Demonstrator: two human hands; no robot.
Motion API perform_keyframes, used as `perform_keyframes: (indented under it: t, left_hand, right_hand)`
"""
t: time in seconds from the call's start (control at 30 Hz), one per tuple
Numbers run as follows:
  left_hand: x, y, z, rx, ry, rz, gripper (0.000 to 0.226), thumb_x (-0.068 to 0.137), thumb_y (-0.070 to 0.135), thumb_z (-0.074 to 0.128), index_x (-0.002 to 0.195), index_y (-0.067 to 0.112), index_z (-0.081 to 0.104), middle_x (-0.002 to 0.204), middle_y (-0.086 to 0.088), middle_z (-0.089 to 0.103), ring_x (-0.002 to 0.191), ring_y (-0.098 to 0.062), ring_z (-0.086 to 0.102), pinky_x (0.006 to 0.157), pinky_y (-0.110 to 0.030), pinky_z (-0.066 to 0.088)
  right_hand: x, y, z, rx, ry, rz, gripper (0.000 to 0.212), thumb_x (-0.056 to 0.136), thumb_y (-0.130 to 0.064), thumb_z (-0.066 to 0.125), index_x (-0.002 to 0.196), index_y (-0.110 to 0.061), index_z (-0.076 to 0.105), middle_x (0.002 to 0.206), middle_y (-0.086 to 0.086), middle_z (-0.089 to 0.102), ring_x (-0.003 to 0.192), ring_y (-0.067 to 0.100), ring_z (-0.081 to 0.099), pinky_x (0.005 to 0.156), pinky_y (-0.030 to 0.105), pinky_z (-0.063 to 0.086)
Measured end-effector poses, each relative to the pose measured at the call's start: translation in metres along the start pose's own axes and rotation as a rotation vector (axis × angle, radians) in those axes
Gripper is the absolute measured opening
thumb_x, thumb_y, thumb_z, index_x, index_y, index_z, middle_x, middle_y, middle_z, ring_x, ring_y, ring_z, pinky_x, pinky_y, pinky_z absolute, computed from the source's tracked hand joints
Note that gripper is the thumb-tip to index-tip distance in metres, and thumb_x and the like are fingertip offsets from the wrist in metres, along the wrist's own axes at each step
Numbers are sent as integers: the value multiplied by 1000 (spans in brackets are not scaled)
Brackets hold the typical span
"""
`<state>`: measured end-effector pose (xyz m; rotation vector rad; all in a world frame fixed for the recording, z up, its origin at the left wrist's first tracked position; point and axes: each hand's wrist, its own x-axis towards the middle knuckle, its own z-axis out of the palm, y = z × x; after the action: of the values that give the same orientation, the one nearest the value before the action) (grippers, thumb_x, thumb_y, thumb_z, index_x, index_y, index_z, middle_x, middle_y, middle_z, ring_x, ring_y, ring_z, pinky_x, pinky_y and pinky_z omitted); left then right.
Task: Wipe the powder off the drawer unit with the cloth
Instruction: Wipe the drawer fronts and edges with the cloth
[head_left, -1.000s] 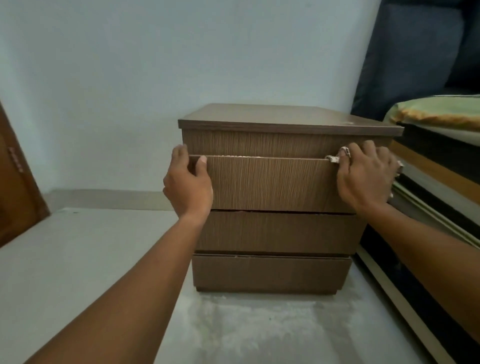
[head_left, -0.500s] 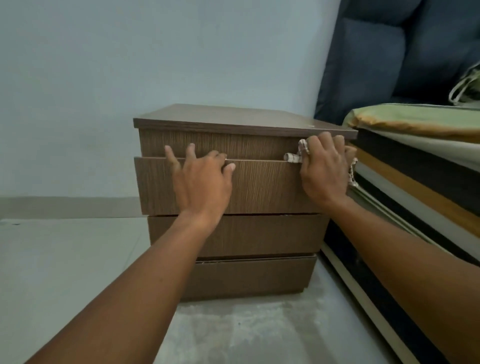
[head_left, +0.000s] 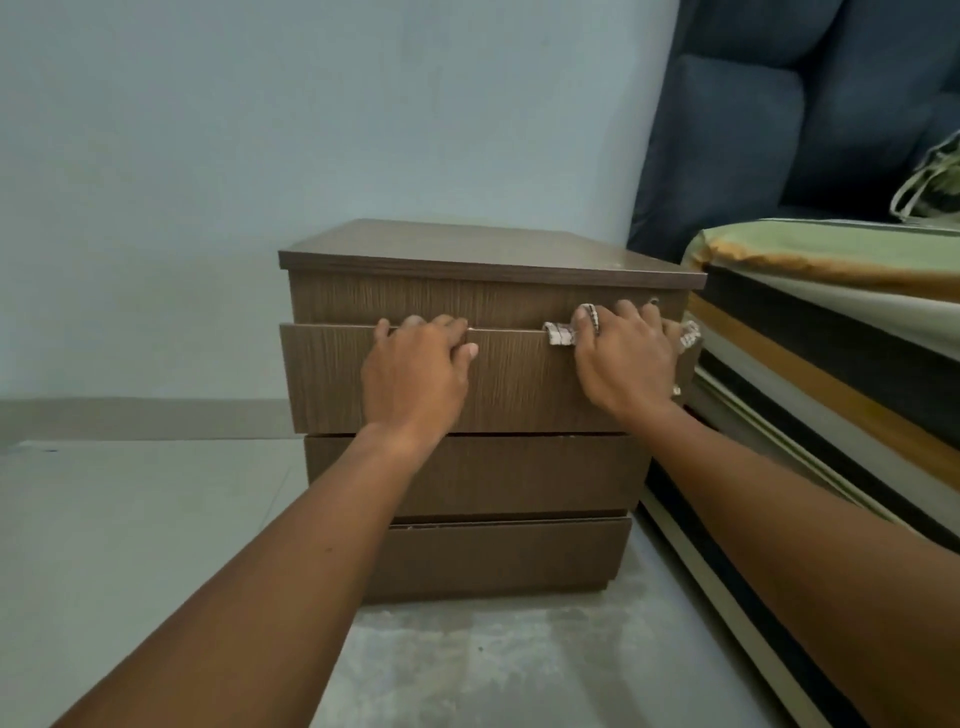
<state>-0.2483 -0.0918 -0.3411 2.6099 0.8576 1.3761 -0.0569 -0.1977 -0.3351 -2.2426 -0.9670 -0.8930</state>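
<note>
A brown wooden drawer unit (head_left: 498, 483) with three drawers stands on the floor against the wall. Its top drawer (head_left: 519, 384) juts out a little from the front. My left hand (head_left: 415, 374) grips the upper edge of that drawer near its middle, fingers curled over the rim. My right hand (head_left: 623, 358) presses a checked white cloth (head_left: 560, 332) against the drawer's upper edge at the right; bits of cloth stick out on both sides of the hand. A faint pale smudge of powder (head_left: 618, 264) shows on the unit's top near its right corner.
A bed with stacked mattresses (head_left: 831, 322) and a dark blue padded headboard (head_left: 779, 119) stands tight against the unit's right side. A pale wall (head_left: 311, 130) is behind. The floor (head_left: 467, 670) in front of the unit has whitish powdery marks.
My left hand slid from the drawer's left end to its middle. The top drawer has come out slightly. My view shifted right, and the right hand stayed on the cloth.
</note>
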Motion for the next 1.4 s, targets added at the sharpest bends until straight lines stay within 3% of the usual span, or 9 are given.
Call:
perform_keyframes:
  t: [0.23,0.4,0.57,0.63,0.8,0.93,1.07,1.2,1.4]
  left_hand:
    - [-5,-72,-16,-59,245,-323,39,98,27,54,138,22,56,151,1,46,147,-28,25,119,-52,15]
    - [-5,-119,-35,-891,257,-666,36,96,23,61,130,15,64,124,0,69,118,-13,63,104,-34,48]
    - [-13,-145,-47,-1562,118,-885,40,105,35,39,121,10,66,112,-5,74,96,-18,72,83,-33,57]
    - [-18,-151,-46,-1587,41,-862,45,105,37,34,126,8,63,113,-8,72,105,-19,69,87,-31,54]
    - [-30,-146,-43,-1526,-70,-810,53,105,45,28,124,11,64,119,-12,71,115,-20,64,100,-32,47]
    - [-36,-139,-44,-1454,-99,-820,58,104,49,23,137,13,56,126,-6,67,112,-17,63,88,-31,49]
    - [-36,-130,-48,-1352,-146,-805,53,106,43,23,146,15,44,145,-1,51,129,-13,47,102,-29,35]
    - [-36,-127,-53,-1369,-127,-831,55,105,45,26,143,13,49,132,-1,61,110,-12,59,91,-30,45]
    - [-39,-141,-59,-1323,-183,-883,61,100,55,32,121,8,65,117,-11,72,108,-23,67,90,-38,53]
  right_hand:
    - [-21,-133,26,80,23,-168,52,106,-43,25,89,-21,69,92,2,70,92,27,58,86,44,36]
    - [-35,-223,43,151,80,-265,47,105,-41,32,86,-21,70,88,1,71,85,26,58,79,41,31]
    - [-46,-270,64,174,180,-356,26,96,-36,52,84,-22,70,86,-5,68,81,25,55,75,40,26]
    - [-49,-263,73,189,199,-432,21,96,-34,54,103,-27,72,104,-8,68,95,24,56,84,40,30]
    - [-56,-220,78,33,201,-768,51,95,-34,51,146,-30,51,156,-5,43,139,28,34,106,43,27]
    - [-80,-172,87,-130,114,-952,54,95,-36,52,148,-26,47,161,-2,36,143,28,27,102,44,30]
    - [-111,-129,94,-231,-79,-1008,54,103,-50,37,148,-23,47,164,0,29,149,28,26,113,46,24]
    - [-93,-147,83,-229,-29,-977,57,99,-35,47,154,-29,34,169,1,13,154,29,15,118,46,14]
    - [-86,-184,93,-276,58,-1051,66,95,-21,36,159,-29,22,169,-1,7,156,25,5,122,45,-2]
